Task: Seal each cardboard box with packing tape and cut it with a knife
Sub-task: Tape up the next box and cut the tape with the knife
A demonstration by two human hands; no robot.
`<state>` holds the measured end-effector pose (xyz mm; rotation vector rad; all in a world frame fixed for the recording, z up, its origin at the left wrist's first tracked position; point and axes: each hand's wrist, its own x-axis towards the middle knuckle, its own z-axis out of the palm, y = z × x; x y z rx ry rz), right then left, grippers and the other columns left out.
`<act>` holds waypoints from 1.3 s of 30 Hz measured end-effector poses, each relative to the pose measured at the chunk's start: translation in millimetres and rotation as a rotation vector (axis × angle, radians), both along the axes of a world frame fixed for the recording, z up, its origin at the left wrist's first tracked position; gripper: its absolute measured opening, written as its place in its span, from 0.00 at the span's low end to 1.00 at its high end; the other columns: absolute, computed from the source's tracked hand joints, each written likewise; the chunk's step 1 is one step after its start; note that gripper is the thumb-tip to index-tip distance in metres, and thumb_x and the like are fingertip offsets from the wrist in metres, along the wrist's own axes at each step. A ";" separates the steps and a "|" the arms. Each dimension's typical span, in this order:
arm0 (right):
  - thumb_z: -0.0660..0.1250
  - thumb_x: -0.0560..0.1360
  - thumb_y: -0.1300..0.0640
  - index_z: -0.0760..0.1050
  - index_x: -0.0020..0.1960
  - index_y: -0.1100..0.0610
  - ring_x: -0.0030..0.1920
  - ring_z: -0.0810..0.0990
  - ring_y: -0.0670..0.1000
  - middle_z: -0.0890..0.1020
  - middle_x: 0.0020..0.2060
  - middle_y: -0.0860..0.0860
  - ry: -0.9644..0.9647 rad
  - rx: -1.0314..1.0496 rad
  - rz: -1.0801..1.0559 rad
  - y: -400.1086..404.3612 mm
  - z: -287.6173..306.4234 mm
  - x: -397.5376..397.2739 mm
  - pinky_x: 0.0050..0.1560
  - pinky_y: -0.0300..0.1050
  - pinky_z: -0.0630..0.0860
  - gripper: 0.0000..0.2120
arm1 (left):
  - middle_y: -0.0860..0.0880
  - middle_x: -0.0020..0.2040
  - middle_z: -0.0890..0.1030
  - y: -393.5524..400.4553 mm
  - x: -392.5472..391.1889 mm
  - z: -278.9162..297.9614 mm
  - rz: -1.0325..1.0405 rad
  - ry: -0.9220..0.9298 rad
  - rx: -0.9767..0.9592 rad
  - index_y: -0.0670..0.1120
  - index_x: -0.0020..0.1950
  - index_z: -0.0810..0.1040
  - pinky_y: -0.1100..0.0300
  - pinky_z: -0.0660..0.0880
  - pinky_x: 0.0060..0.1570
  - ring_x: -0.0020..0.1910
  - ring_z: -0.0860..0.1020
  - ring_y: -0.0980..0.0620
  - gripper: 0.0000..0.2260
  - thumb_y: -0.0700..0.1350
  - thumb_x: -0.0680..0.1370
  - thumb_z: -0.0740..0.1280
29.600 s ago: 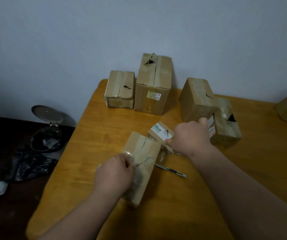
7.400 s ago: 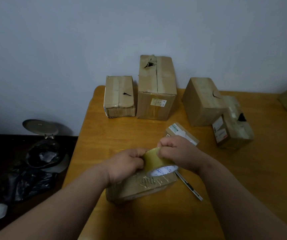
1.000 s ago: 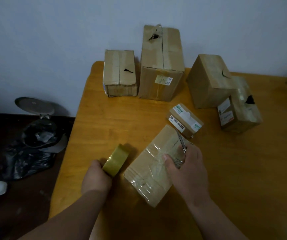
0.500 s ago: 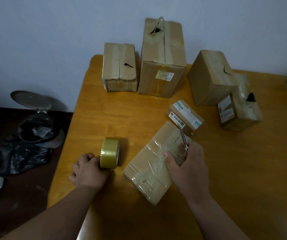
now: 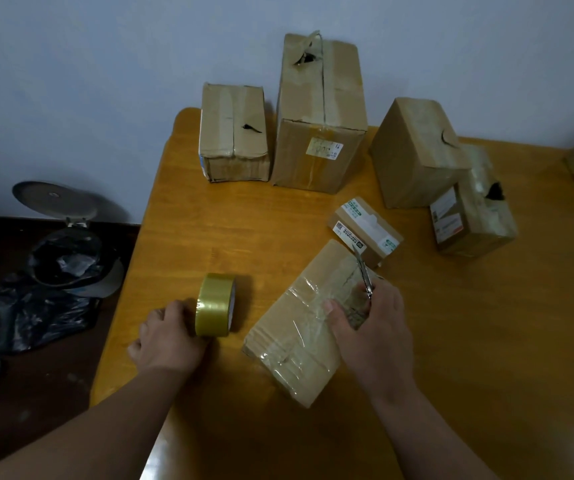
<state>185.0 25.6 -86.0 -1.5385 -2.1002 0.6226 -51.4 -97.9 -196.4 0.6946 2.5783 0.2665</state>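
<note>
A taped cardboard box (image 5: 299, 323) lies flat on the wooden table (image 5: 486, 341) in front of me, wrapped in clear packing tape. My right hand (image 5: 375, 327) rests on its right side and grips a slim knife (image 5: 361, 268), blade pointing away over the box. A roll of yellowish packing tape (image 5: 214, 304) stands on edge to the left of the box. My left hand (image 5: 169, 337) sits just behind the roll with its fingers touching it, not curled round it.
Several other cardboard boxes stand further back: a low one (image 5: 233, 133), a tall one (image 5: 320, 116), a tilted one (image 5: 413, 150), a torn one (image 5: 472, 216), a small labelled one (image 5: 365, 230). An open bin (image 5: 67, 251) with black bags sits on the floor at the left.
My left hand set the tape roll down on its edge and loosened its hold on it. The right hand stays on the box with the knife.
</note>
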 end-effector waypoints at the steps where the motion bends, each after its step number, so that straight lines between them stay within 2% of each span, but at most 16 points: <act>1: 0.73 0.70 0.44 0.68 0.58 0.55 0.46 0.71 0.44 0.68 0.50 0.44 0.004 -0.005 0.000 0.3 -0.2 -0.1 0.37 0.28 0.61 0.24 | 0.47 0.61 0.71 0.5 -2.1 0.2 -0.005 -0.016 -0.023 0.59 0.59 0.69 0.41 0.64 0.60 0.63 0.69 0.42 0.22 0.57 0.69 0.73; 4: 0.71 0.72 0.44 0.68 0.60 0.55 0.48 0.71 0.44 0.68 0.52 0.44 0.013 -0.044 0.000 1.4 -1.1 1.1 0.38 0.28 0.61 0.24 | 0.46 0.63 0.70 -1.0 -10.8 1.2 -0.034 -0.065 -0.033 0.58 0.60 0.74 0.45 0.67 0.58 0.63 0.69 0.42 0.19 0.55 0.71 0.73; 7: 0.69 0.74 0.45 0.68 0.61 0.53 0.51 0.72 0.44 0.67 0.54 0.44 0.014 -0.091 0.005 1.8 -1.9 2.6 0.38 0.28 0.62 0.21 | 0.43 0.59 0.73 -8.9 -22.8 1.7 -0.085 -0.152 0.085 0.50 0.58 0.77 0.51 0.71 0.53 0.58 0.74 0.40 0.13 0.43 0.74 0.72; 10: 0.66 0.77 0.49 0.68 0.59 0.52 0.48 0.70 0.42 0.67 0.54 0.43 0.012 -0.099 0.027 2.8 -0.4 3.5 0.38 0.28 0.63 0.14 | 0.40 0.54 0.78 -12.2 -29.3 14.4 0.080 -0.220 0.196 0.45 0.61 0.76 0.49 0.76 0.49 0.51 0.78 0.38 0.14 0.36 0.76 0.66; 13: 0.63 0.79 0.55 0.68 0.53 0.49 0.44 0.71 0.39 0.70 0.52 0.44 0.032 -0.115 0.053 5.8 3.5 4.6 0.37 0.30 0.66 0.05 | 0.39 0.55 0.78 -0.6 -25.2 46.4 0.298 0.052 0.283 0.44 0.63 0.74 0.43 0.76 0.51 0.52 0.77 0.37 0.14 0.39 0.76 0.64; 15: 0.61 0.80 0.57 0.66 0.50 0.46 0.43 0.72 0.37 0.69 0.51 0.42 0.043 -0.131 0.046 7.9 5.8 5.6 0.35 0.31 0.66 0.07 | 0.41 0.55 0.78 14.1 -6.6 72.6 0.189 0.280 0.425 0.44 0.60 0.75 0.39 0.74 0.55 0.56 0.75 0.38 0.13 0.45 0.77 0.67; 16: 0.60 0.80 0.58 0.65 0.50 0.46 0.42 0.72 0.37 0.68 0.51 0.41 0.044 -0.138 0.046 8.6 6.6 6.2 0.34 0.31 0.66 0.07 | 0.43 0.56 0.77 23.2 9.2 86.6 0.084 0.285 0.515 0.44 0.61 0.74 0.39 0.74 0.56 0.57 0.74 0.40 0.16 0.50 0.77 0.67; 18: 0.60 0.81 0.58 0.65 0.50 0.46 0.43 0.71 0.35 0.67 0.53 0.41 0.036 -0.140 0.060 8.4 7.9 7.0 0.34 0.30 0.66 0.08 | 0.49 0.60 0.74 41.1 46.4 108.0 -0.142 0.098 0.561 0.50 0.67 0.69 0.42 0.73 0.59 0.61 0.72 0.46 0.28 0.64 0.73 0.65; 19: 0.60 0.81 0.58 0.65 0.51 0.46 0.44 0.71 0.35 0.67 0.53 0.41 0.034 -0.141 0.066 8.6 8.1 7.5 0.34 0.29 0.66 0.07 | 0.51 0.64 0.72 48.8 64.6 112.4 -0.251 0.001 0.484 0.53 0.71 0.64 0.43 0.72 0.62 0.64 0.70 0.48 0.34 0.69 0.71 0.64; 22: 0.61 0.80 0.58 0.69 0.59 0.50 0.50 0.72 0.39 0.70 0.58 0.44 0.068 -0.185 0.085 10.8 11.1 11.9 0.45 0.30 0.69 0.09 | 0.53 0.69 0.74 64.5 95.0 114.0 -0.485 -0.142 0.233 0.56 0.76 0.57 0.49 0.65 0.68 0.67 0.72 0.51 0.38 0.70 0.72 0.63; 24: 0.61 0.80 0.59 0.68 0.64 0.48 0.57 0.74 0.43 0.73 0.59 0.44 0.182 -0.284 0.050 13.5 15.9 16.3 0.53 0.37 0.73 0.13 | 0.55 0.63 0.78 71.0 92.8 120.4 -0.399 -0.375 0.258 0.57 0.73 0.63 0.53 0.71 0.64 0.61 0.77 0.52 0.30 0.64 0.74 0.68; 27: 0.60 0.81 0.58 0.63 0.64 0.42 0.52 0.78 0.44 0.75 0.54 0.43 0.423 -0.375 -0.187 19.5 21.0 29.1 0.44 0.38 0.78 0.16 | 0.55 0.53 0.80 73.4 84.0 127.9 -0.208 -0.690 0.309 0.55 0.69 0.71 0.52 0.78 0.56 0.53 0.80 0.52 0.21 0.52 0.77 0.70; 29: 0.59 0.82 0.60 0.62 0.70 0.49 0.53 0.79 0.51 0.76 0.56 0.50 0.476 -0.458 -0.379 27.9 15.0 41.8 0.47 0.46 0.79 0.19 | 0.53 0.52 0.83 74.0 82.0 130.4 -0.121 -0.809 0.327 0.54 0.67 0.74 0.50 0.80 0.53 0.50 0.82 0.50 0.16 0.47 0.79 0.68; 34: 0.56 0.79 0.69 0.61 0.75 0.58 0.59 0.77 0.61 0.75 0.62 0.61 0.115 -0.743 -0.344 30.7 -21.4 57.9 0.54 0.53 0.78 0.25 | 0.51 0.49 0.85 72.1 85.7 130.5 -0.001 -0.929 0.378 0.58 0.64 0.75 0.60 0.80 0.35 0.42 0.85 0.52 0.13 0.44 0.82 0.62; 36: 0.54 0.79 0.69 0.59 0.76 0.57 0.62 0.75 0.62 0.74 0.64 0.61 0.044 -0.790 -0.298 25.5 -32.3 57.7 0.59 0.52 0.76 0.27 | 0.55 0.54 0.83 71.8 91.8 130.2 0.001 -0.939 0.398 0.60 0.66 0.74 0.61 0.80 0.41 0.45 0.83 0.53 0.15 0.44 0.83 0.61; 39: 0.56 0.81 0.65 0.62 0.76 0.54 0.64 0.74 0.60 0.72 0.66 0.59 0.100 -0.696 -0.273 29.2 -37.2 54.8 0.62 0.53 0.75 0.24 | 0.70 0.63 0.63 72.6 99.7 130.0 -0.073 -0.841 0.369 0.62 0.74 0.64 0.70 0.76 0.47 0.49 0.74 0.61 0.21 0.46 0.83 0.60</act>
